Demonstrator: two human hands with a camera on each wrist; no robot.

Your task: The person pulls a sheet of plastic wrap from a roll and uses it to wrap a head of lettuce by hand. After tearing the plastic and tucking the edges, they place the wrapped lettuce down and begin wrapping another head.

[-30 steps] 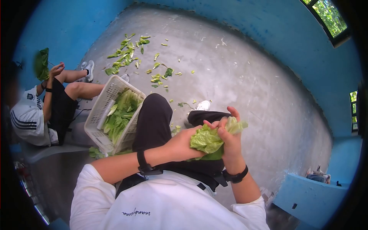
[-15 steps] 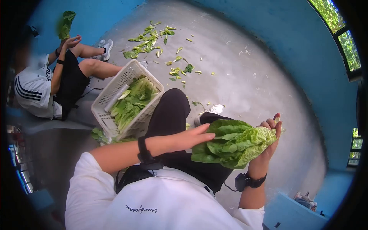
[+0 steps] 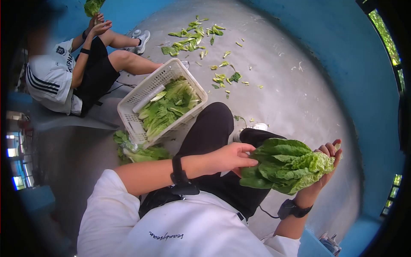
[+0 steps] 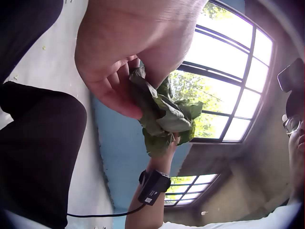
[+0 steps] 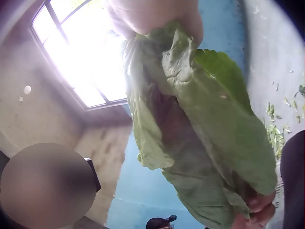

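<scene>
A head of leafy green lettuce [image 3: 287,165] lies sideways over my lap. Its pale base sits in my right hand [image 3: 322,182], whose fingers curl round it from behind. At the dark leaf tips on the other end is my left hand [image 3: 231,159]. In the left wrist view, that hand's thumb and fingers pinch a leaf [image 4: 162,107]. From the right wrist, the long outer leaves [image 5: 209,109] hang from the right hand and hide most of the left hand [image 5: 259,210].
Left of my knee stands a white plastic basket [image 3: 128,112] holding lettuce. A plastic bag with more greens [image 3: 139,150] lies beside it. Torn leaves [image 3: 188,40] are scattered over the floor. Another person [image 3: 55,77] sits at the left holding a lettuce [image 3: 93,6].
The lettuce swung from bunched between both hands to lying spread sideways. My left hand moved off it, reached its leaf tips with straight fingers, and now pinches there. The view turned right.
</scene>
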